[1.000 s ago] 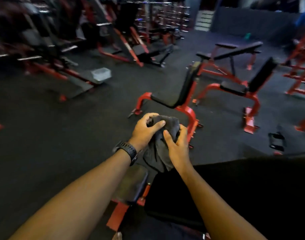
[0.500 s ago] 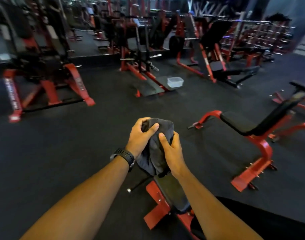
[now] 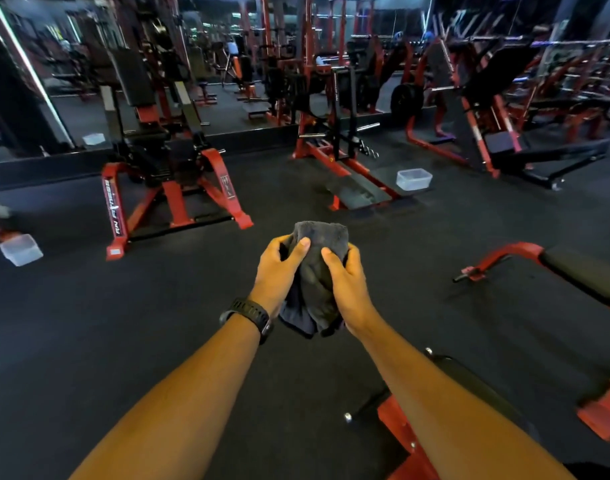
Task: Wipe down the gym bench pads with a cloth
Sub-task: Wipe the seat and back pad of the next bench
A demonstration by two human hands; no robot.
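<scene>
Both hands held a dark grey cloth (image 3: 315, 268) bunched at chest height, well above the dark floor. The left hand (image 3: 279, 271), with a black watch (image 3: 249, 315) on its wrist, and the right hand (image 3: 347, 284) were each clamped around the cloth, thumbs pressing its front. No pad was touched; the nearest bench pad (image 3: 587, 271) sat to the right. Folding the cloth into 1 flat face before wiping would probably give better contact. A red machine (image 3: 172, 199) read roughly "RN FITNESS".

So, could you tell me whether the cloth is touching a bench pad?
Apart. The head view shows the cloth bunched in both hands above bare floor, clear of the bench pad.
</scene>
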